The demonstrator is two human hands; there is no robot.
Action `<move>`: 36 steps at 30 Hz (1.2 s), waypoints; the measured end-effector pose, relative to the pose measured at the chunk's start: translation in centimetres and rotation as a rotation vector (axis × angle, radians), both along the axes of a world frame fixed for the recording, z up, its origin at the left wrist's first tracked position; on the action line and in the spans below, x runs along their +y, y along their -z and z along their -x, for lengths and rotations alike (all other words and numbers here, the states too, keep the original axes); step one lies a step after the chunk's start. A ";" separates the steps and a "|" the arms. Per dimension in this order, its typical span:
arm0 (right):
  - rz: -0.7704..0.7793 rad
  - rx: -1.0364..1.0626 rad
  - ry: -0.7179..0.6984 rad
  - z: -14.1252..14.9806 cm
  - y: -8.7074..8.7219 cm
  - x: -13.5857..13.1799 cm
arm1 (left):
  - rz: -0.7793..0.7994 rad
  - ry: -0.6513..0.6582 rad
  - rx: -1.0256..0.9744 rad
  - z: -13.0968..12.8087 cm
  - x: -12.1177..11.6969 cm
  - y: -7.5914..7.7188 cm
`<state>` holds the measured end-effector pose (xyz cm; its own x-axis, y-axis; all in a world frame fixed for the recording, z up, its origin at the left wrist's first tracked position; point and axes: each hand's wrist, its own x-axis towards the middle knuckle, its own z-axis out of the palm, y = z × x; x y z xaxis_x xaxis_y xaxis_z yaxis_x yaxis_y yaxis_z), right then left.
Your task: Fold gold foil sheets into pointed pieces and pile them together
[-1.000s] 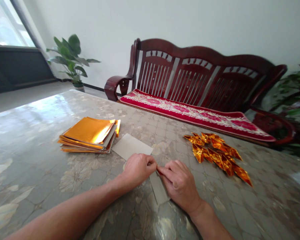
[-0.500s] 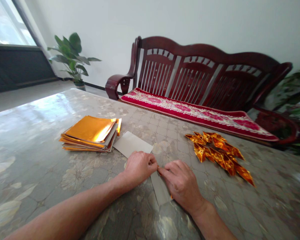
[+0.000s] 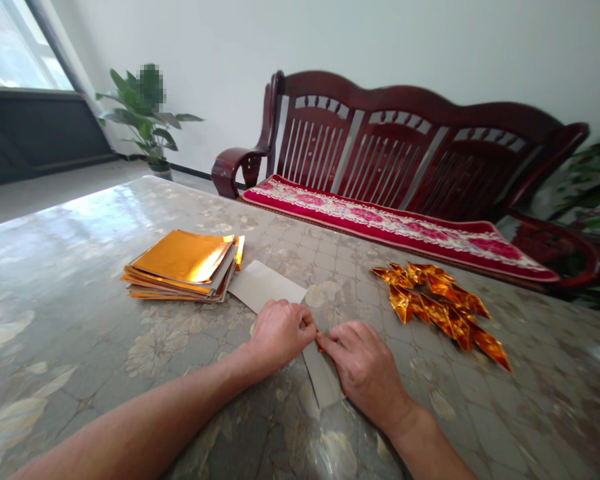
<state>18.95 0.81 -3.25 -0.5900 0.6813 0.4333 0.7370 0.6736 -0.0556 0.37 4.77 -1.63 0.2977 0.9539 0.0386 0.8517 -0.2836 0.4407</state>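
A sheet of gold foil paper [image 3: 322, 381], its grey back showing and its edge folded, lies on the table between my hands. My left hand [image 3: 283, 333] pinches the far end of this sheet with thumb and forefinger. Close beside it, my right hand [image 3: 364, 360] has its fingers closed on the sheet's right edge, where a bit of gold shows. Beyond my left hand lies a second sheet, grey side up [image 3: 267, 287]. Left of it stands a stack of gold foil paper [image 3: 183, 259]. Folded gold foil pieces [image 3: 443, 303] are heaped to the right.
The patterned table [image 3: 180, 413] has a glossy cover. Behind it stands a dark wooden bench [image 3: 320, 127] with a red floral cushion cover [image 3: 375, 217]. A potted plant [image 3: 147, 120] is at the back left, and more leaves [image 3: 597, 193] are at the right.
Hardly anything differs. Both hands keep their hold on the sheet, with only a slight shift of the fingers; the view has moved a little.
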 end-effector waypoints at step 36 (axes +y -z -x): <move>0.219 0.269 -0.059 -1.5 -0.5 -0.1 | -0.434 0.458 0.386 -0.8 -4.9 2.3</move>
